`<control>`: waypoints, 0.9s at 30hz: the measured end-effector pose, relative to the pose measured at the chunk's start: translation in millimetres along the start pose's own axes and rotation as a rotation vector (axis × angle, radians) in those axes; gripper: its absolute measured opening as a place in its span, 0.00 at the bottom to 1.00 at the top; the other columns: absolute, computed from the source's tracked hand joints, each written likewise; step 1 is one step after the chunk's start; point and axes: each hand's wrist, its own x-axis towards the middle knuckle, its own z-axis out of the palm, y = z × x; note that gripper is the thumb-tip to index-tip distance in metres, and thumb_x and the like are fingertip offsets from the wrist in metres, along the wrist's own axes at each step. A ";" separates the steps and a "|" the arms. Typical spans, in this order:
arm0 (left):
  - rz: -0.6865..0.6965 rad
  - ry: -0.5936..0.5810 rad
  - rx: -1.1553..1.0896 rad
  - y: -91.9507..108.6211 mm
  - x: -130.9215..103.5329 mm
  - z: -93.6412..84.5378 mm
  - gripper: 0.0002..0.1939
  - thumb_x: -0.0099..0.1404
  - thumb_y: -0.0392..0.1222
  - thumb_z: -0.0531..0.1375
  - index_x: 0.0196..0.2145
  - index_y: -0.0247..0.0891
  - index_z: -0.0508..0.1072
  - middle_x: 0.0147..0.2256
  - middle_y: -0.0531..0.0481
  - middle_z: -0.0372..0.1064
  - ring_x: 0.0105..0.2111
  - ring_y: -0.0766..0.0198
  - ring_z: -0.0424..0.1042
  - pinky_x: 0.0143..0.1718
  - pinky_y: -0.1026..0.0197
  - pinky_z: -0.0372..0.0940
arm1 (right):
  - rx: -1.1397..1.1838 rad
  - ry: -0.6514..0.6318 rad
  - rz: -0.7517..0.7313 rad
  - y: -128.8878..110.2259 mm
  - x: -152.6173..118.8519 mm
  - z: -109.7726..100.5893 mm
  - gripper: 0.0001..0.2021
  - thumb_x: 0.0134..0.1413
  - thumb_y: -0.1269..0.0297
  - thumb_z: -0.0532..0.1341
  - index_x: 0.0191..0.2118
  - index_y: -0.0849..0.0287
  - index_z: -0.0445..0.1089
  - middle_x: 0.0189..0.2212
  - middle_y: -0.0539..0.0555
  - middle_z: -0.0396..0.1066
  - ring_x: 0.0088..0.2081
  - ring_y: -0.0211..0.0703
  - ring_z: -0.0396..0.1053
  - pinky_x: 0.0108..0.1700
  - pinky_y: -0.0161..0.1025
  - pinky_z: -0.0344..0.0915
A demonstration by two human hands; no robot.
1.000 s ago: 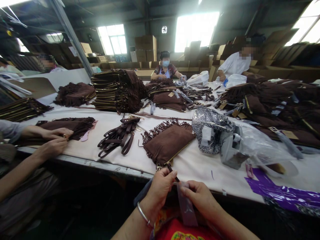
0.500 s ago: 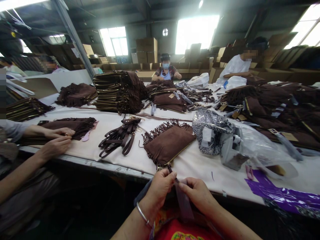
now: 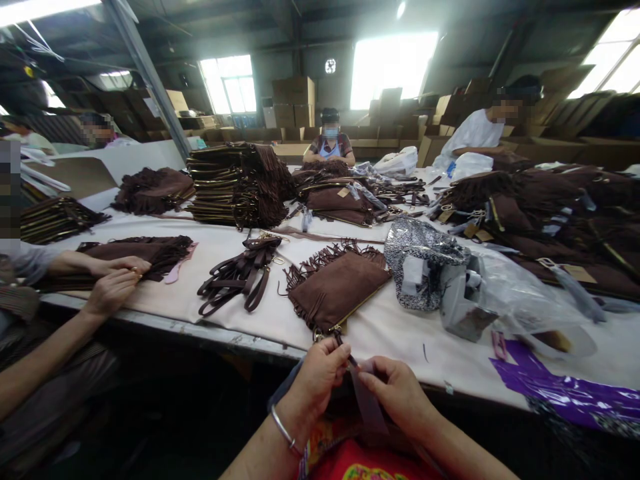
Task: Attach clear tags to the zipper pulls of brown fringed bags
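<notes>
A brown fringed pouch (image 3: 343, 288) lies in front of me with its gold zip edge toward the lower right. From its near corner a dark wrist strap (image 3: 351, 359) runs down to my hands. My left hand (image 3: 323, 367) is closed, pinching the strap just off the table edge. My right hand (image 3: 393, 385) is closed on a clear plastic sleeve (image 3: 369, 403) that hangs down around the strap's lower part. How far the strap reaches inside the sleeve is hard to make out.
Loose dark straps (image 3: 237, 273) lie left of the pouch. A patterned plastic bag (image 3: 423, 260) and purple plastic (image 3: 565, 387) are to the right. Stacked pouches (image 3: 235, 183) stand behind. A co-worker's hands (image 3: 117, 277) handle a pouch at left; more people sit farther back.
My hands stay almost in place, with only slight finger movement at the strap and sleeve. The co-worker's near hand at left has shifted a little; the person opposite has lowered an arm.
</notes>
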 end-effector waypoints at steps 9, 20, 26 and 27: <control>-0.001 -0.015 -0.036 -2.9 2.7 -3.6 0.21 0.52 0.51 0.68 0.27 0.38 0.61 0.19 0.62 0.53 0.16 0.77 0.48 0.17 0.69 0.38 | -0.181 0.044 -0.065 4.1 -2.2 -0.8 0.12 0.56 0.58 0.58 0.29 0.60 0.74 0.27 0.52 0.76 0.31 0.44 0.70 0.34 0.36 0.61; 0.004 -0.029 -0.098 -1.3 1.2 -2.6 0.21 0.52 0.51 0.69 0.27 0.38 0.60 0.19 0.62 0.52 0.17 0.78 0.47 0.18 0.70 0.38 | -0.214 0.057 -0.052 10.1 -1.6 1.6 0.13 0.56 0.59 0.58 0.26 0.59 0.71 0.23 0.51 0.73 0.29 0.43 0.68 0.30 0.35 0.57; 0.006 -0.027 -0.113 -0.8 0.5 -1.8 0.21 0.52 0.50 0.69 0.27 0.38 0.60 0.19 0.62 0.52 0.16 0.78 0.46 0.17 0.70 0.38 | -0.183 0.047 -0.032 9.2 -3.5 1.3 0.13 0.57 0.58 0.57 0.26 0.60 0.71 0.23 0.50 0.73 0.28 0.42 0.67 0.29 0.35 0.57; 0.005 -0.028 -0.120 -0.9 0.5 -1.9 0.21 0.52 0.50 0.69 0.27 0.38 0.60 0.19 0.62 0.53 0.16 0.78 0.47 0.17 0.70 0.38 | -0.174 0.046 -0.030 9.1 -3.7 1.1 0.13 0.57 0.59 0.58 0.26 0.60 0.72 0.23 0.50 0.73 0.28 0.42 0.67 0.29 0.34 0.57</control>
